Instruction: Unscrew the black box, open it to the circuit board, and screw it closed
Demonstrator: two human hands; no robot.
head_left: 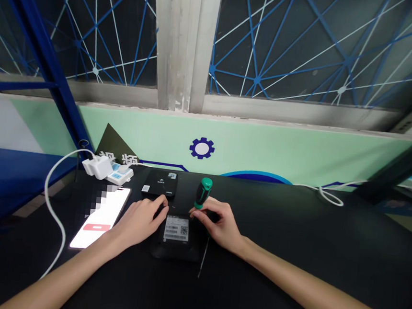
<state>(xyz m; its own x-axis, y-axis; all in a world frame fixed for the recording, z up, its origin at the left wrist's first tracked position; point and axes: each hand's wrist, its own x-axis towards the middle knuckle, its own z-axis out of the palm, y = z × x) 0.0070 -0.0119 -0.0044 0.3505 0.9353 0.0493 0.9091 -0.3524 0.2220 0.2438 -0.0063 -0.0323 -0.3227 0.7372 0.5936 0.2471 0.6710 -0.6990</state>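
A flat black electronic box (174, 248) lies on the dark table with its white printed label (177, 229) facing up. At its upper left corner, my left hand (142, 218) rests with curled fingers, holding the box's edge. My right hand (221, 223) pinches a screwdriver (203, 193) low down, near the box's upper right corner. The screwdriver's green and black handle stands nearly upright above the fingers. Its tip is hidden by my fingers and the box, so contact cannot be made out.
Behind the box lies a second flat black box (160, 183) with stickers. Left of my left hand is a lit phone (103, 217). A white power strip (119, 173) with a plug and cable (48, 198) sits further back. Another white cable (330, 196) runs along the wall.
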